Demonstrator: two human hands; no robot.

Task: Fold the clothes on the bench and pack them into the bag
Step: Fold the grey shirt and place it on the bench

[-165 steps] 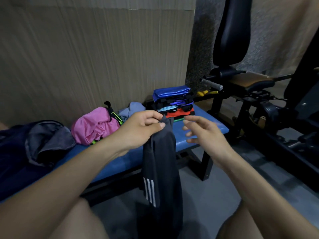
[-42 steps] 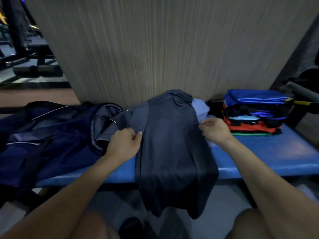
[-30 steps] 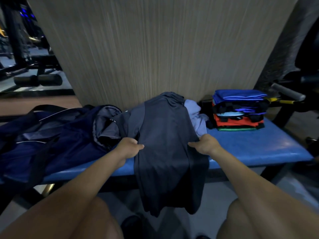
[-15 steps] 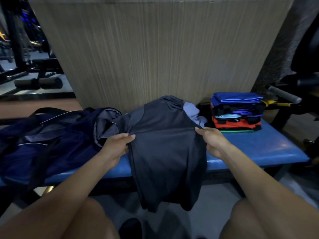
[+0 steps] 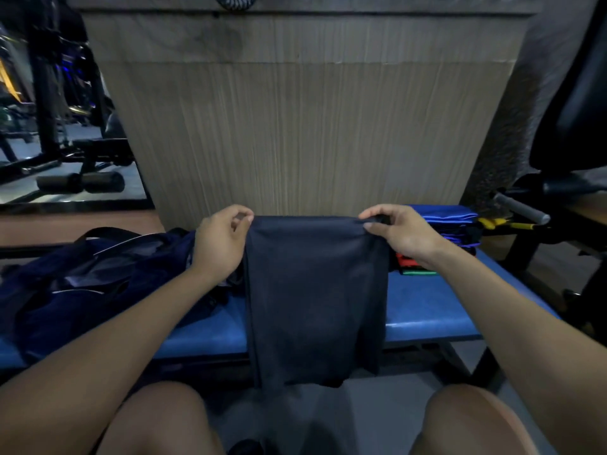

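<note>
Here, hands pinch smooth dark garment.

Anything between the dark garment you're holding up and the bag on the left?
Nothing visible. Both hands, left and right, pinch the garment by its top corners above the bench. The bag lies just beyond the left hand, with only that hand between them.

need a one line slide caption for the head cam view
Both hands, left hand and right hand, pinch the top corners of a dark garment hanging over the blue bench.
</note>
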